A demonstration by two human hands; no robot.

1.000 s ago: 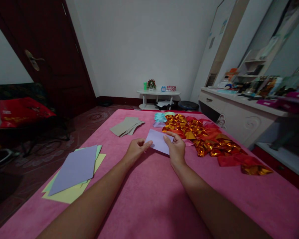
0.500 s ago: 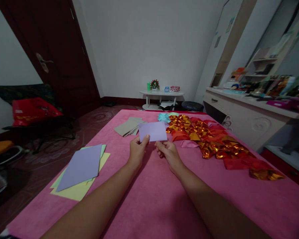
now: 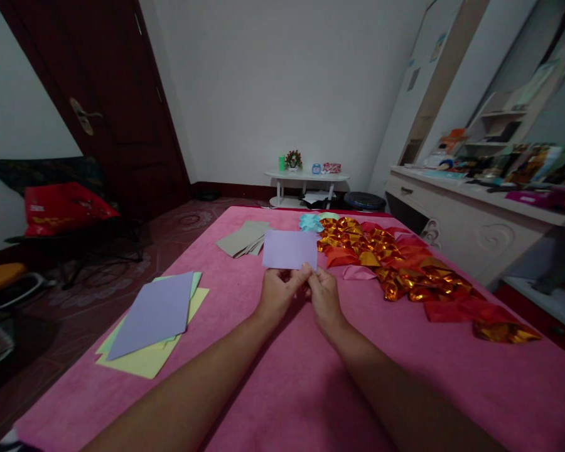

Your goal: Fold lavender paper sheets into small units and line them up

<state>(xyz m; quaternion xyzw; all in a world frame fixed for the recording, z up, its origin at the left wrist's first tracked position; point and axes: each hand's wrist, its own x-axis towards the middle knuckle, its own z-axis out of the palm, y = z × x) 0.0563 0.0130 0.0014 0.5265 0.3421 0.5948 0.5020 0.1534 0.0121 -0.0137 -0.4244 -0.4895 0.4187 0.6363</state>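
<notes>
A small folded lilac paper (image 3: 289,249) is held upright above the pink table cover (image 3: 287,376). My left hand (image 3: 277,294) pinches its lower edge near the middle. My right hand (image 3: 323,295) pinches the same edge right beside it, so the fingertips of both hands meet. Both hands are closed on the paper.
A stack of lilac, green and yellow sheets (image 3: 153,320) lies at the left. Grey-brown sheets (image 3: 242,238) lie farther back. A row of gold and red foil pieces (image 3: 395,263) runs along the right, with light blue pieces (image 3: 309,221) at its far end. A white dresser (image 3: 475,220) stands on the right.
The lilac paper went from lying tilted by the foil to standing upright. Both hands shifted along its lower edge until their fingertips met at the middle.
</notes>
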